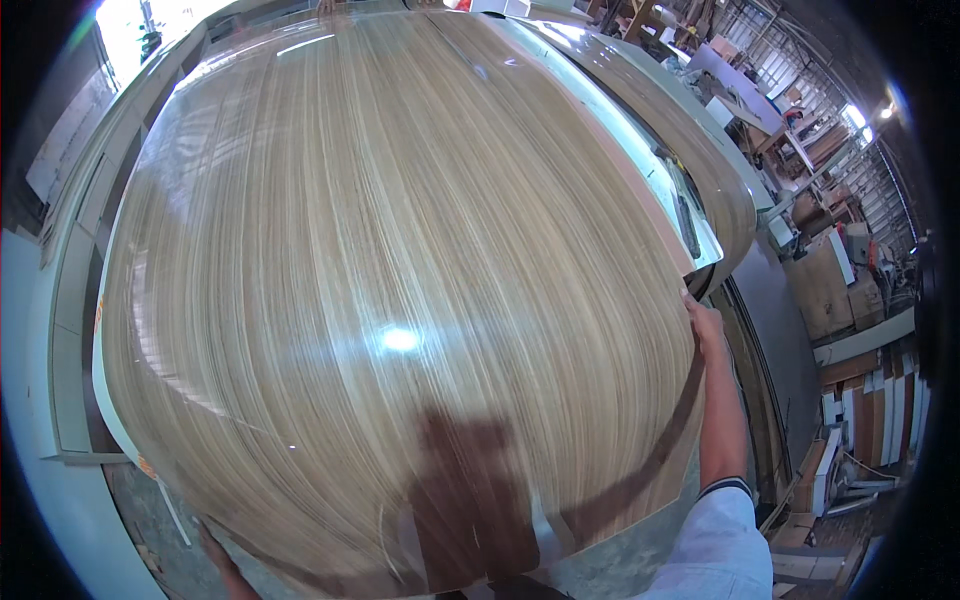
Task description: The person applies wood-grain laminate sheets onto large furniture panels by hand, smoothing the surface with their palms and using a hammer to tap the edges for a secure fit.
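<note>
A large, glossy wood-grain sheet (430, 230) with brown and grey stripes fills most of the view. My right hand (705, 320) grips its right edge, the fingers at the rim and the thumb side toward me. At the lower left, my left hand (208, 538) is at the sheet's near left edge; it is dark and its fingers are partly hidden. My arms are spread wide, and a dark reflection of me shows on the sheet's shiny face. Just beyond my right hand, a bright white strip (706, 250) runs along the sheet's right side.
Another glossy wood-grain panel (735, 200) lies to the right. Stacked boards (880, 410) and cartons (820, 290) stand farther right. Pale cabinet-like frames (75, 330) line the left side. Grey floor (630, 550) shows below the sheet's near edge. At the far edge, something like a person's hand (325, 8) appears.
</note>
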`<action>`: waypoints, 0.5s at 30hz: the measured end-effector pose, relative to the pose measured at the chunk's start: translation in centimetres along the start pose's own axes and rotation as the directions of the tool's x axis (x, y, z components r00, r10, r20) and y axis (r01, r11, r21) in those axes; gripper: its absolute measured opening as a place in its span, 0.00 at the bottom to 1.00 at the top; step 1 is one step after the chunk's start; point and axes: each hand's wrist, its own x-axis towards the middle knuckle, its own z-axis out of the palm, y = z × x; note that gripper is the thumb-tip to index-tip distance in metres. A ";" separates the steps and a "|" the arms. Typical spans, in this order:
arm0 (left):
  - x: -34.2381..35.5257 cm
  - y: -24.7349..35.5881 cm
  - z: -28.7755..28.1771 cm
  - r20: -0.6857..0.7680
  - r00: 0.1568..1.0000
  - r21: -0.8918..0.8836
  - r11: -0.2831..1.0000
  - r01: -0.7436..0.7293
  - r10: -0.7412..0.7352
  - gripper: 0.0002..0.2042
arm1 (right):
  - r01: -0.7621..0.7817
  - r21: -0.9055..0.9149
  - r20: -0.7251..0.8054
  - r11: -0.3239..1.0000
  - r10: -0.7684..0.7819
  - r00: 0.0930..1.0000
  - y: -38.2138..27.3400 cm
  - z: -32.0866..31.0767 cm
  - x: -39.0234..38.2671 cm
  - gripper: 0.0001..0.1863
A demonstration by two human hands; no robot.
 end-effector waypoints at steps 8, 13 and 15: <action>-28.4 -7.7 12.7 0.284 0.376 -0.270 0.303 0.914 -0.882 0.62 | 0.026 0.067 -0.030 0.997 -0.024 0.999 -3.2 0.7 -0.3 0.45; -36.0 -4.5 22.1 0.800 0.325 -0.360 0.030 0.932 -0.504 0.61 | 0.014 0.009 -0.039 1.000 -0.014 0.999 -3.5 1.0 2.0 0.52; -36.3 1.1 24.8 0.764 0.438 -0.492 0.012 0.871 -0.475 0.46 | 0.011 -0.027 -0.049 1.000 -0.012 0.999 -3.8 1.7 2.3 0.52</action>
